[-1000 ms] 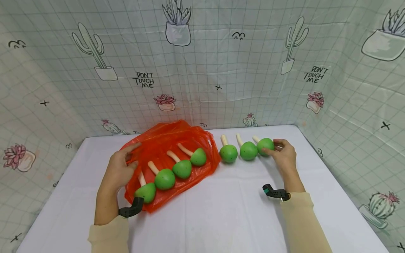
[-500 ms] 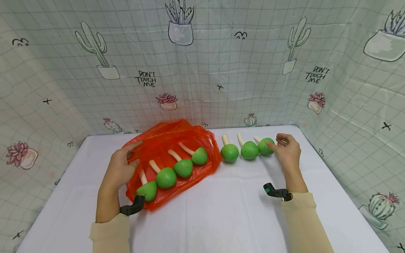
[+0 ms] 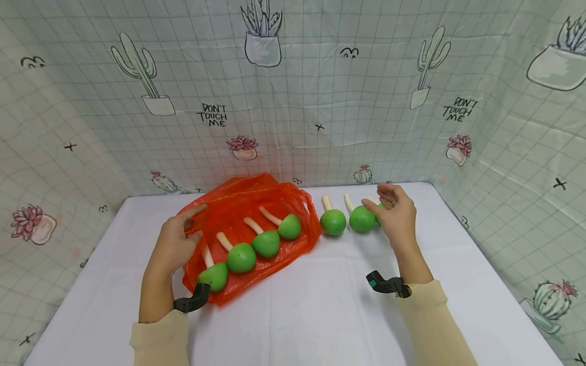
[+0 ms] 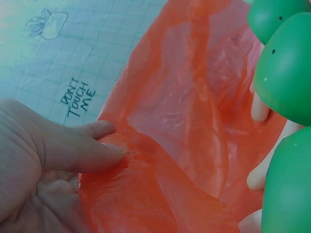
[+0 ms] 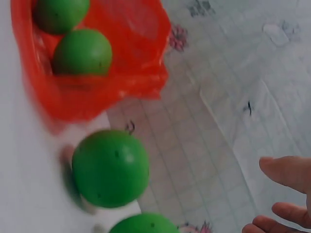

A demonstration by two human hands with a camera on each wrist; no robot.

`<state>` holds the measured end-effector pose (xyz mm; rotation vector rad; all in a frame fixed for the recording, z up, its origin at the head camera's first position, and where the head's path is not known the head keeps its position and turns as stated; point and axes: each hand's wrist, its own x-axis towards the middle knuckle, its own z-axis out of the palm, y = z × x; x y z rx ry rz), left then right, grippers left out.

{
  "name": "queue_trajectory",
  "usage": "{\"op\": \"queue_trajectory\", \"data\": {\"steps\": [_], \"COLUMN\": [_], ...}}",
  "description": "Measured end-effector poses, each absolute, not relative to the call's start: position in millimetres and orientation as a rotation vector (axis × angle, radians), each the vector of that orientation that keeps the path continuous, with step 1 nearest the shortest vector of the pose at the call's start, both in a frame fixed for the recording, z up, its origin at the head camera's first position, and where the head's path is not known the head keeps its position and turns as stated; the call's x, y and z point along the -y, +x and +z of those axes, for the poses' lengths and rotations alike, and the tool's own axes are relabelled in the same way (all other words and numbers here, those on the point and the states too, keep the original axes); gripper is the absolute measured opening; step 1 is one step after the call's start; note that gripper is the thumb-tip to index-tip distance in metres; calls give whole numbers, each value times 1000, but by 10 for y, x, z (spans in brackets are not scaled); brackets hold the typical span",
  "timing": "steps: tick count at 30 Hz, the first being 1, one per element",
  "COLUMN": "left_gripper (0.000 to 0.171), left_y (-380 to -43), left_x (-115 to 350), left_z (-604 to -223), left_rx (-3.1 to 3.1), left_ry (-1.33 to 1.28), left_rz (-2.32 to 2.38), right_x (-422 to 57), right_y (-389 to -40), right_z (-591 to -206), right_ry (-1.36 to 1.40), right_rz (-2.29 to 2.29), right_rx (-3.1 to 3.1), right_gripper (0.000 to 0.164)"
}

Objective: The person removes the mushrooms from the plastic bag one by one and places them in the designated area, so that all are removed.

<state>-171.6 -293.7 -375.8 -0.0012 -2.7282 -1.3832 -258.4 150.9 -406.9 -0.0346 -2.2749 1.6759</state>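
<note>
A red plastic bag (image 3: 215, 208) lies with its mouth spread on the white table, several green-capped toy mushrooms (image 3: 241, 257) with pale stems inside it. My left hand (image 3: 173, 246) pinches the bag's left edge between thumb and fingers, as the left wrist view shows of the film (image 4: 160, 184). Right of the bag lie three more such mushrooms in a row: one nearest the bag (image 3: 333, 222), a middle one (image 3: 362, 218), and a third mostly hidden behind my right hand (image 3: 397, 218). That hand hovers with fingers apart, nothing between them.
A pale grid-patterned cloth (image 3: 297, 91) printed with cacti hangs behind and at both sides of the table (image 3: 320, 305). A black band with a small camera is on each wrist, the left one (image 3: 191, 300) in front of the nearest bagged mushroom.
My right hand has come off the rightmost mushroom, then moved left and now partly covers it. The left hand keeps its hold on the bag, and the mushrooms stay in place.
</note>
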Motion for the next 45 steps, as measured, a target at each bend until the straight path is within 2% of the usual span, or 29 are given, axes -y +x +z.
{"op": "queue_trajectory", "data": {"steps": [22,33,45], "left_gripper": [60,60,59], "left_y": [-1726,-1736,-1739], "left_x": [2929,2936,2944], "left_z": [-3787,-3788,-3795], "left_rx": [2711,2702,2695], "left_ry": [-29,-33,-43], "left_rz": [-1359,-1390,-1394], "right_x": [-462,19,264], "right_y": [-2322,-2181,-2140], "right_z": [-4059,-4234,-4464], "right_ry": [463,595,662], "right_rz": [1732,1609,1573], "right_rx": [2324,2445,2542], "right_gripper": [57,55,53]}}
